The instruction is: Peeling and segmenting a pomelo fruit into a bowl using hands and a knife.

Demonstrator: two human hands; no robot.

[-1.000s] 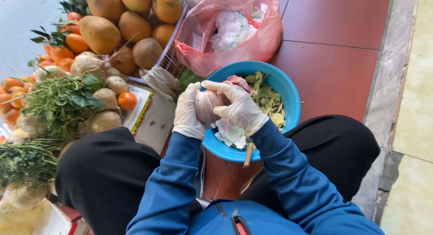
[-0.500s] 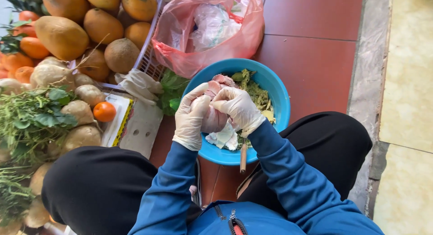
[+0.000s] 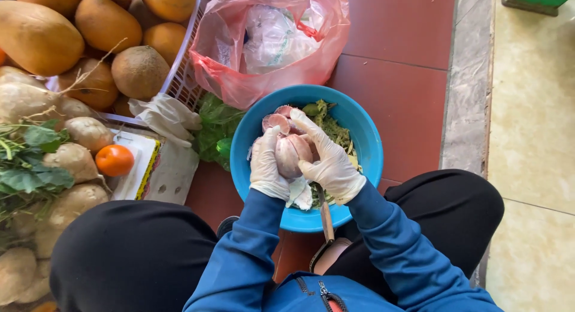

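Head view: both gloved hands hold a pale pink-skinned bulb [image 3: 291, 154] over the blue bowl [image 3: 365, 138]. The left hand [image 3: 266, 165] cups the bulb's left side with fingers curled against it; the right hand [image 3: 326, 156] wraps its right side, index finger stretched over the top. In the bowl, beyond the bulb, lie pink peeled pieces [image 3: 275, 120] and green scraps [image 3: 332, 129]. A pink plastic bag [image 3: 221, 48] sits just past the bowl's far rim. Left of the bowl, an orange fruit [image 3: 114, 160] rests among brown tubers [image 3: 75, 159].
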